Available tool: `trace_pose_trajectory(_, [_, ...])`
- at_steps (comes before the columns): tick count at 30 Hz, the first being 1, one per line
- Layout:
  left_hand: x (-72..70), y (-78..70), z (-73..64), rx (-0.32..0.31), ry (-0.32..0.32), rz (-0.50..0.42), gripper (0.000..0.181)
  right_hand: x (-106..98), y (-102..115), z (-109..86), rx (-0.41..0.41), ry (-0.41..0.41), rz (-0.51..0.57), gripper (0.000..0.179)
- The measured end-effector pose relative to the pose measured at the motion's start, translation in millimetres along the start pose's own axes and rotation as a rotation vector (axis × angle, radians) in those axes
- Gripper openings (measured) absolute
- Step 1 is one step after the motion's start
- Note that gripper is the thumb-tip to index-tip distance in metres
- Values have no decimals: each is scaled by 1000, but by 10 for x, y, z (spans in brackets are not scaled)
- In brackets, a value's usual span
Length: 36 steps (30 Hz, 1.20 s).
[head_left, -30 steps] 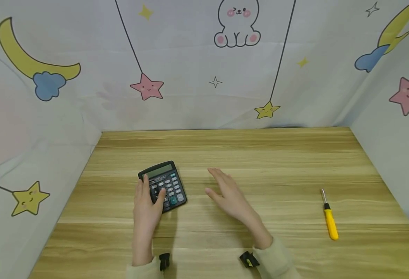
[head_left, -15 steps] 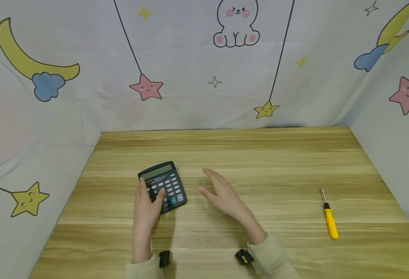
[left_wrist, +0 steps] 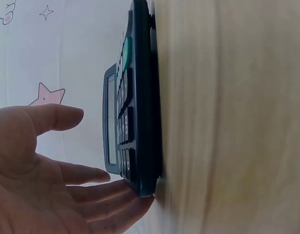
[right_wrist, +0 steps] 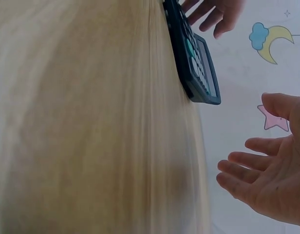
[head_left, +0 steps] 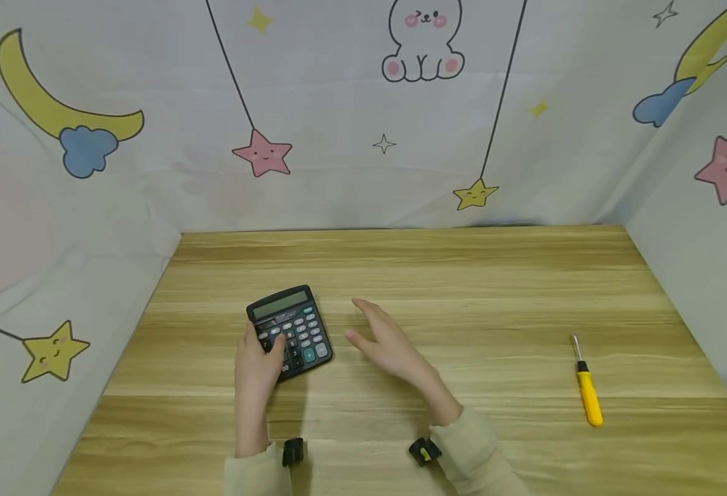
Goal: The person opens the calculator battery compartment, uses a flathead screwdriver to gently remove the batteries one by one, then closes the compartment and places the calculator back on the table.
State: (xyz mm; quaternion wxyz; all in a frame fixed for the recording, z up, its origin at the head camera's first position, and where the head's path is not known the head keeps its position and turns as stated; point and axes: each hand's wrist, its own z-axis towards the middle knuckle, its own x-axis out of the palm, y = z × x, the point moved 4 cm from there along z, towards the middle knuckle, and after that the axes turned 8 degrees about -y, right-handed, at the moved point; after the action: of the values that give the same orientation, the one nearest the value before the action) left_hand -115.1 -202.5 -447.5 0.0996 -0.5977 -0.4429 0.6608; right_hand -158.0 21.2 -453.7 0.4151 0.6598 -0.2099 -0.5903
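A black desk calculator [head_left: 304, 329] lies on the wooden table, left of the middle, slightly turned, its display toward the back wall. At its left side is my left hand [head_left: 257, 364], the thumb above the keys without pressing them. In the left wrist view the lower fingers [left_wrist: 113, 207] meet the calculator's side edge, while the thumb stays apart from it. To the right of the calculator my right hand [head_left: 391, 350] hovers with fingers extended and holds nothing. The right wrist view shows a gap between this hand [right_wrist: 274, 178] and the calculator [right_wrist: 186, 61].
Off to the right lies a screwdriver [head_left: 588, 396] with a yellow handle, its metal tip pointing toward the back. White cloth [head_left: 339, 200] printed with stars and moons encloses the wooden table [head_left: 462, 275] at the back and both sides.
My right hand has moved left, closer to the calculator. The left hand has slid slightly back toward the person, uncovering more of the keys. The calculator and screwdriver have stayed put.
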Motion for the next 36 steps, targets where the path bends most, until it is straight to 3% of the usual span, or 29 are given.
trace_pose_trajectory(13, [-48,53,74,-47,-22,32,72,158,0,65,11,45,26,66])
trace_pose_trajectory(25, [-65,74,90,-48,4,33,70,283,64,103,38,102,18,69])
trace_pose_trajectory(36, [-59,66,82,-33,3,51,67,375,85,160,6,124,-24,70])
